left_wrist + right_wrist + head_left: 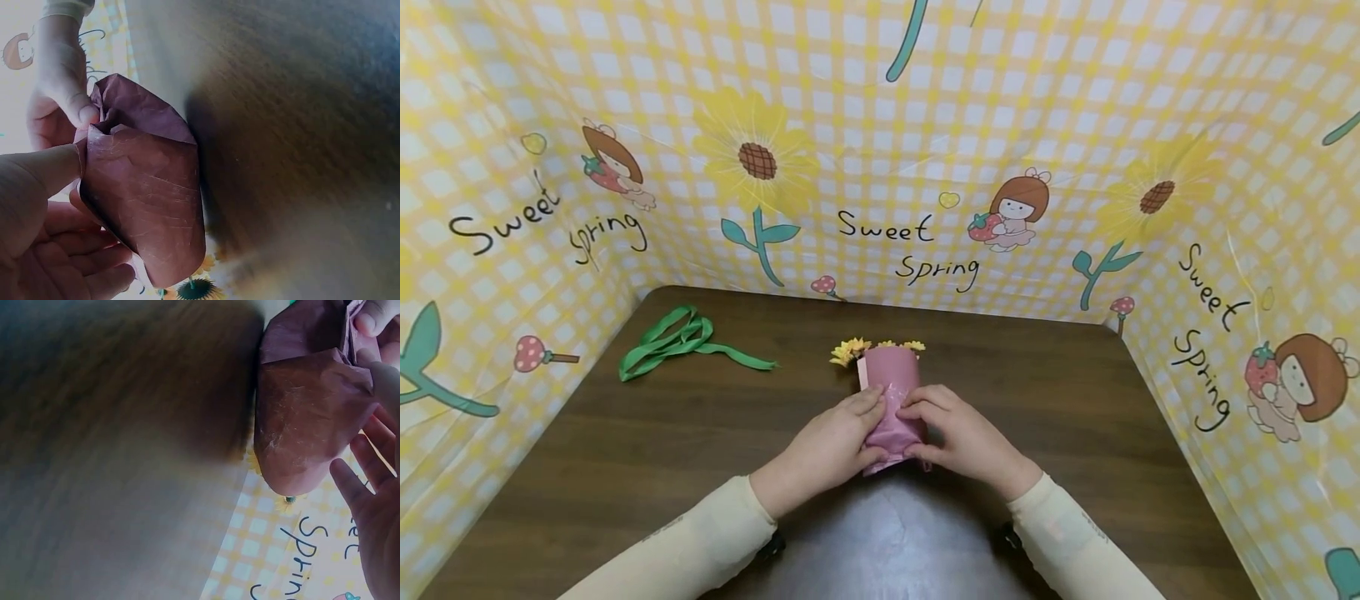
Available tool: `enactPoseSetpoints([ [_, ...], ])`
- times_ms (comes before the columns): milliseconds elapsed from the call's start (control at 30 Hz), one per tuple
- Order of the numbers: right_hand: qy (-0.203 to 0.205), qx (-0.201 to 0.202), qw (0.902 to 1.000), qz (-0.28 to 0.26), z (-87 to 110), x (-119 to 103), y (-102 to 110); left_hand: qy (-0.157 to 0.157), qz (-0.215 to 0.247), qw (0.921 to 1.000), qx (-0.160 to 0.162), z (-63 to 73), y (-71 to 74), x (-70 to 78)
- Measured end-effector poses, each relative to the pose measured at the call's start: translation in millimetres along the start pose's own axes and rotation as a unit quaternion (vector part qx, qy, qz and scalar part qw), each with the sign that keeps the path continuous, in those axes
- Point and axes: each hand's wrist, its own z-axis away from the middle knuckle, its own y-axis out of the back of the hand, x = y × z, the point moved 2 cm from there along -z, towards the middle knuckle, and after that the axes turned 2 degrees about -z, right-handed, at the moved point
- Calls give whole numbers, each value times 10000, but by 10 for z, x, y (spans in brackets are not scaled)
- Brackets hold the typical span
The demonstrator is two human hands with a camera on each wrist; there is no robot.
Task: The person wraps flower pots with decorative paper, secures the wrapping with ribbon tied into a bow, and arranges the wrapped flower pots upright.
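A pink paper wrap [892, 375] lies on the dark wooden table, rolled round a bunch of yellow artificial flowers [851, 350] whose heads show at its far end. My left hand [833, 437] holds its left side, with the thumb [56, 167] at the folded edge near the open near end. From the right, my right hand [966, 433] pinches gathered paper between thumb and fingers at that same end. In the right wrist view, creases and a tucked fold show where both thumbs meet the paper [312, 419]. Stems are hidden inside.
A loose green ribbon [681, 342] lies looped on the far left of the table [1037, 375]. A yellow checked cloth [880, 142] with printed flowers stands as walls behind and at both sides.
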Motion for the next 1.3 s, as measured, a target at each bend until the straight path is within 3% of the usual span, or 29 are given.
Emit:
enactPoseSetpoints([
  [200, 156, 225, 9995, 122, -26, -19, -22, -55, -109, 9996, 239, -11, -5, 8],
  [867, 110, 587, 9947, 835, -35, -91, -75, -226, -382, 9946, 942, -20, -138, -2],
  [967, -112, 562, 9975, 404, -38, -83, -59, -191, -479, 9940, 963, -19, -164, 7],
  [1067, -573, 407, 9964, -479, -54, -66, -6, -95, -570, 9941, 923, -20, -180, 21],
  [1167, -1101, 375, 9867, -1136, -76, -63, 25, -28, -569, 9942, 915, -20, -186, 28],
  [1300, -1822, 605, 9729, -1287, -122, -100, 4, -106, -488, 9932, 1048, -23, -194, 7],
])
